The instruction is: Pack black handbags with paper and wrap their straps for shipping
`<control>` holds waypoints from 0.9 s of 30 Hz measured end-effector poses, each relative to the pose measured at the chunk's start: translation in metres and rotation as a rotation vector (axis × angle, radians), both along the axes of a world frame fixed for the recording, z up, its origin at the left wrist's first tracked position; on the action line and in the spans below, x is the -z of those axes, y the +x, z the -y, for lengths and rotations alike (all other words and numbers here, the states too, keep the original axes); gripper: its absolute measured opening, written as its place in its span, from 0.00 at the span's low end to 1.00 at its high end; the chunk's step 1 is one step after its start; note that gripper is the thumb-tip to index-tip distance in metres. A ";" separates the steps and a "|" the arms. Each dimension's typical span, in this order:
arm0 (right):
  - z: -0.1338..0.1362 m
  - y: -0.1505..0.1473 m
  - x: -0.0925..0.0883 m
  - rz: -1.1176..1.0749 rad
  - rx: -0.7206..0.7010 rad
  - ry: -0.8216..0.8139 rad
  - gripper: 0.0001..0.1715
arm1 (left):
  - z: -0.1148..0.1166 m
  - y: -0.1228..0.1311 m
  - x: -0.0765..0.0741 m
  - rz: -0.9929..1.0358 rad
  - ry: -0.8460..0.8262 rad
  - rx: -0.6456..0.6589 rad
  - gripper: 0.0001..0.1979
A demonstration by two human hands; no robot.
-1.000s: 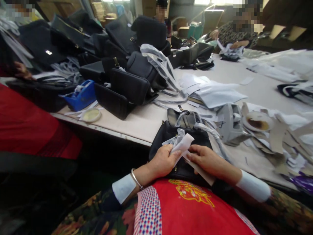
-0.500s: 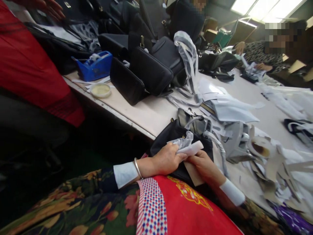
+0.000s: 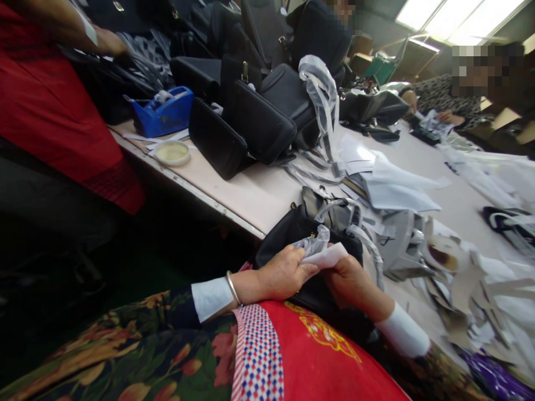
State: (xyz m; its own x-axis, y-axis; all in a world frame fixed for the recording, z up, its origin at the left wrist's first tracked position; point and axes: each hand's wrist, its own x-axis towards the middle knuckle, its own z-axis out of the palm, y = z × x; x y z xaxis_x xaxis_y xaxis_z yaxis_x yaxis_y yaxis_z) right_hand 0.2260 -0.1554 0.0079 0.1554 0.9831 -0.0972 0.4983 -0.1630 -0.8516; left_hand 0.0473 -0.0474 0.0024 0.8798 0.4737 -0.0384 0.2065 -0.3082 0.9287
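Note:
A black handbag (image 3: 292, 231) rests against the table edge in front of my lap. My left hand (image 3: 284, 274) is closed on a folded white paper strip (image 3: 328, 256) and a scrap of crumpled clear plastic (image 3: 311, 243) just above the bag. My right hand (image 3: 349, 281) pinches the other end of the same paper, fingers curled, lying on the bag's front. The bag's handles (image 3: 334, 207), wrapped in clear plastic, stand up behind my hands.
Black purses (image 3: 251, 125) are piled at the table's far left beside a blue tape dispenser (image 3: 163, 114) and a small round dish (image 3: 172, 152). White papers (image 3: 388, 181), a grey dispenser (image 3: 403, 245) and cardboard scraps (image 3: 472, 284) lie right. A person in red (image 3: 50, 106) stands left; others work opposite.
The view swung left and dropped. My right hand curled in closer over the paper, hiding the brown card it held. The person in red reached onto the table at the left.

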 end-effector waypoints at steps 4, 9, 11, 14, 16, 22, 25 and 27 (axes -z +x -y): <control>-0.007 -0.024 0.002 -0.476 0.269 -0.023 0.10 | 0.003 -0.002 0.000 0.038 0.015 -0.002 0.19; 0.003 -0.033 0.001 -0.938 0.433 -0.217 0.15 | 0.003 -0.003 0.001 -0.029 0.033 -0.023 0.19; 0.008 -0.033 -0.004 -1.049 0.428 -0.243 0.20 | 0.003 -0.003 0.001 -0.031 0.040 -0.026 0.19; 0.009 -0.040 -0.011 -1.123 0.447 -0.257 0.22 | 0.006 -0.001 0.004 -0.033 0.092 -0.006 0.20; 0.005 -0.049 -0.014 -1.154 0.546 -0.226 0.19 | 0.008 -0.001 0.006 -0.041 0.140 0.005 0.19; -0.008 -0.068 -0.010 -1.213 0.711 -0.133 0.19 | 0.010 -0.001 0.005 0.028 0.200 0.031 0.18; -0.008 -0.067 -0.009 -1.249 0.736 -0.143 0.16 | 0.010 -0.002 0.003 0.026 0.156 -0.012 0.17; -0.009 -0.067 -0.010 -1.291 0.763 -0.135 0.15 | 0.010 -0.002 0.002 0.004 0.112 -0.060 0.18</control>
State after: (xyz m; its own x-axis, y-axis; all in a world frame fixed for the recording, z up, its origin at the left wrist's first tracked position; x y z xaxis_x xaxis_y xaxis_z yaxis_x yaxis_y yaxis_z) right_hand 0.1593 -0.1469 0.0181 0.3501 0.6809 -0.6433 -0.7992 -0.1411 -0.5843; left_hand 0.0455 -0.0573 0.0001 0.8497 0.5269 0.0208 0.2242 -0.3968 0.8901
